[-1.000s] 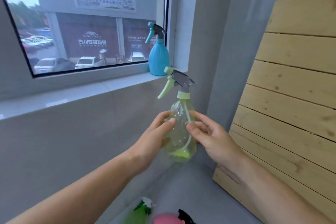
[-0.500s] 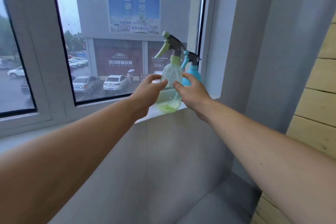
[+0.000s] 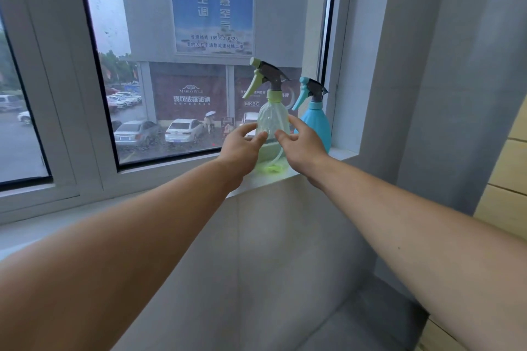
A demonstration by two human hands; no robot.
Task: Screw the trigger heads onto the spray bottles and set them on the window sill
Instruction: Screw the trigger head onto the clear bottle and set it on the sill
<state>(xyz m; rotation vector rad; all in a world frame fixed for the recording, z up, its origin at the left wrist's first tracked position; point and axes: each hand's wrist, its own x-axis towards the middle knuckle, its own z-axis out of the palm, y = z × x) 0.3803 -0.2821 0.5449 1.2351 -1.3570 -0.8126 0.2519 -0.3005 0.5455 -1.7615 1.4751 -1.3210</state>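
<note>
A clear green spray bottle (image 3: pixel 271 114) with its green and grey trigger head (image 3: pixel 267 76) screwed on stands upright on the white window sill (image 3: pixel 340 154). My left hand (image 3: pixel 239 149) and my right hand (image 3: pixel 305 146) flank its lower body, fingers spread and loose, fingertips just at its sides. A blue spray bottle (image 3: pixel 317 123) with a teal trigger head stands right beside it, in the sill's right corner. The green bottle's base is partly hidden behind my hands.
The window pane (image 3: pixel 185 65) rises directly behind the bottles, with a grey wall (image 3: pixel 427 80) closing the sill on the right. Wooden planks (image 3: pixel 504 174) line the far right. The sill runs on to the left under my left forearm.
Both hands lifted the green bottle from chest height up to the sill and set it down left of the blue one. The fingers have loosened off it.
</note>
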